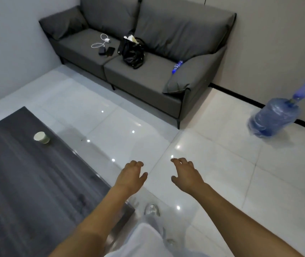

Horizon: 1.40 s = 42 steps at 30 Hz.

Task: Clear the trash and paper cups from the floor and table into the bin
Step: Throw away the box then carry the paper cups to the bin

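Head view looks down on a glossy white tiled floor (222,173) dotted with reflected ceiling lights, in a room with pale walls and a dark baseboard. At the left stands a low dark grey counter (27,182) with a streaked top. One paper cup (41,137) lies on its side near the counter's far edge; its long axis runs roughly left to right, with the white open mouth turned to the left and toward the camera. A grey two-seat sofa (138,76) sits against the far wall, holding a white charging cable (99,41), two dark phones (107,51), a black bag (132,52) and a blue plastic bottle (177,66) by the right armrest. A large blue water jug (274,118) stands on the floor at the right. Both bare hands reach forward over the floor, apart from each other: left hand (131,176) and right hand (186,173), fingers loosely spread, holding nothing.
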Available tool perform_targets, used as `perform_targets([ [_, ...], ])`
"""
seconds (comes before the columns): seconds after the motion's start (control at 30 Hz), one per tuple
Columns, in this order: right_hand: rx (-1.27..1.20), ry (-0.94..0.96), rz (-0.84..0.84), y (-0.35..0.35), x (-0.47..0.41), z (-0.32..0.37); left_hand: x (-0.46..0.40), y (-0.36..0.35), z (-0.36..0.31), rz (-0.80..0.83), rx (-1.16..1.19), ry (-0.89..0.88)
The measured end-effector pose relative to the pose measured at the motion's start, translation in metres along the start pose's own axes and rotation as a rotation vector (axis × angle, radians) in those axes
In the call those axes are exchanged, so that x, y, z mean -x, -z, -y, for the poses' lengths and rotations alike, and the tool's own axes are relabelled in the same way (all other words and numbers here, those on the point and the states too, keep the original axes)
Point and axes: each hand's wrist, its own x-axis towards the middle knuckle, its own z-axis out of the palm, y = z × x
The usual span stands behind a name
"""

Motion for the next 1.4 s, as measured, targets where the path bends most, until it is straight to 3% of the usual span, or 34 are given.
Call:
perform_targets([
  [0.4,0.131,0.25,0.059,0.095,-0.231,0.082,-0.175,0.103,0.068,-0.117,0.097,0.232],
  [0.9,0.35,0.706,0.289,0.145,-0.475,0.271,-0.285,0.205,0.187,-0.283,0.311,0.729],
  [1.1,0.473,0.883,0.413,0.134,-0.527,0.354,-0.286,0.226,0.225,-0.363,0.437,0.952],
  [1.4,0.574,1.113,0.547,0.059,-0.546,0.5,-0.256,0.236,0.326,-0.452,0.591,1.216],
])
